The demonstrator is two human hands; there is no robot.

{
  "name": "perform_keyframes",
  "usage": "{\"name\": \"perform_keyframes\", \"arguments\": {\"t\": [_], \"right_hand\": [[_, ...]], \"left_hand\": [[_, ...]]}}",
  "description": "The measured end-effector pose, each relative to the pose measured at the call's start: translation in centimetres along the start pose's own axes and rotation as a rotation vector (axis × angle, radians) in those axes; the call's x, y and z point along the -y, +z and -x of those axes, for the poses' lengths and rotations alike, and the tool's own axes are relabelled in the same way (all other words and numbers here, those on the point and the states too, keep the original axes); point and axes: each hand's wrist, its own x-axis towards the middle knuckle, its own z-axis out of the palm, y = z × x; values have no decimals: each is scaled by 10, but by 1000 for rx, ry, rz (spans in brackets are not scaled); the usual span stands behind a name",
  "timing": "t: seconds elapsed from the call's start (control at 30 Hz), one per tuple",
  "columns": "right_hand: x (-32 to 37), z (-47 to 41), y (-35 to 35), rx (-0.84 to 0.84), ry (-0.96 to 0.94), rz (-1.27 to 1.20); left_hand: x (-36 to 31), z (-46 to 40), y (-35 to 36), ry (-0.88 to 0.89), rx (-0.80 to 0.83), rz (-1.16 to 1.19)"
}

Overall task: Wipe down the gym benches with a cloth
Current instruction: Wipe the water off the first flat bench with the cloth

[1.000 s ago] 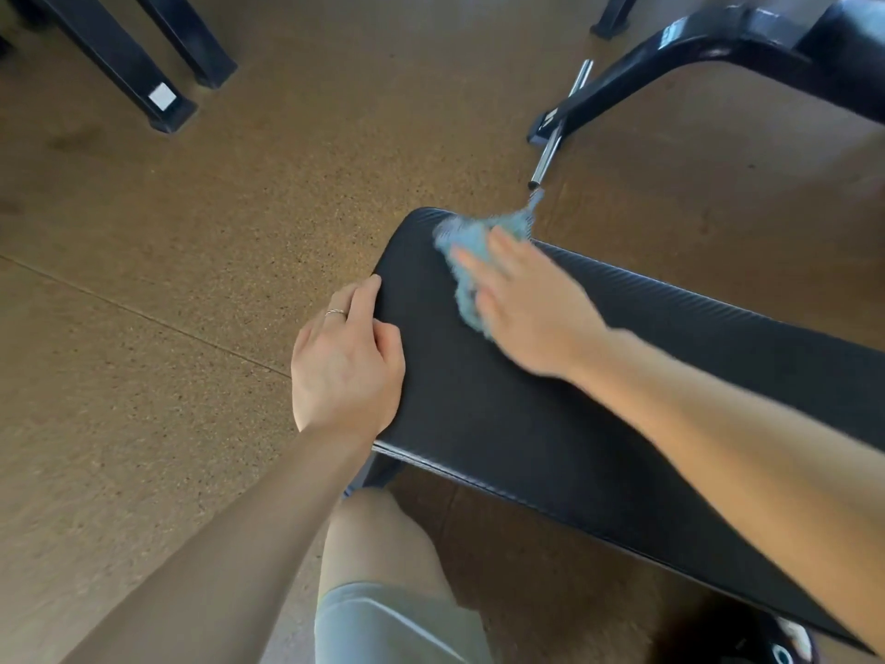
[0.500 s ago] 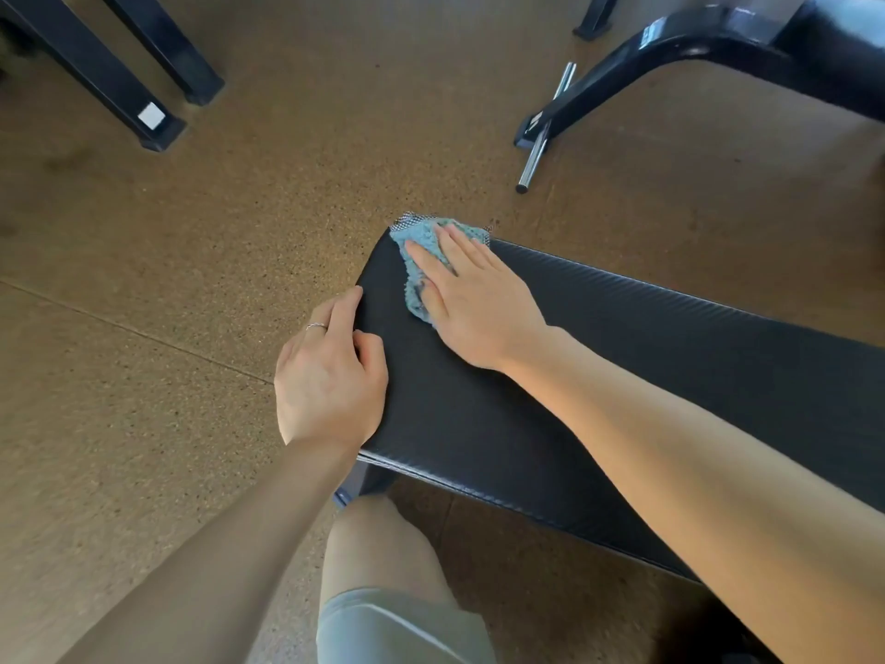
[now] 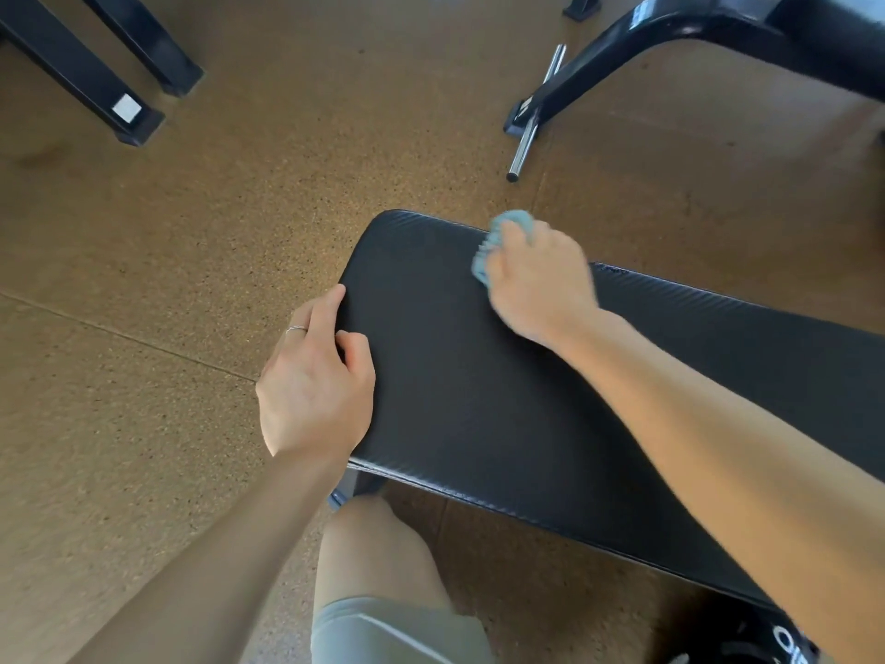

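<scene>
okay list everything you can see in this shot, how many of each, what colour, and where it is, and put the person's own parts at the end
bench pad: one, black, centre, running off to the right
cloth: one, light blue, on the pad's far edge, under the right hand
second bench frame: one, black, top right on the floor
metal bar: one, chrome, at that frame's foot
equipment legs: two, black, top left
floor: speckled brown, all around
ring: one, silver, on a left-hand finger
shorts: grey, bottom centre
left hand: on the pad's near left edge, thumb on top
right hand: holds the cloth against the pad, blurred
</scene>
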Motion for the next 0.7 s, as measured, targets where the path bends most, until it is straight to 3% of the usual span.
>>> {"name": "perform_keyframes", "arguments": {"t": [0.17,0.27,0.37,0.47,0.57,0.7], "right_hand": [[78,-44,12,-30,-159,-48],[22,-20,4,8,-205,-74],[-73,30,-4,-15,-33,-43],[-115,69,-14,15,85,-32],[-83,46,-11,-20,110,-4],[7,-9,8,-35,-28,-14]], "left_hand": [[1,-2,-1,10,16,-12],[1,-2,-1,-2,21,-20],[1,-2,-1,-11,18,-9],[0,0,0,-15,1,-9],[-2,0,1,-21,-7,-6],[-2,-1,0,-35,4,-17]]}}
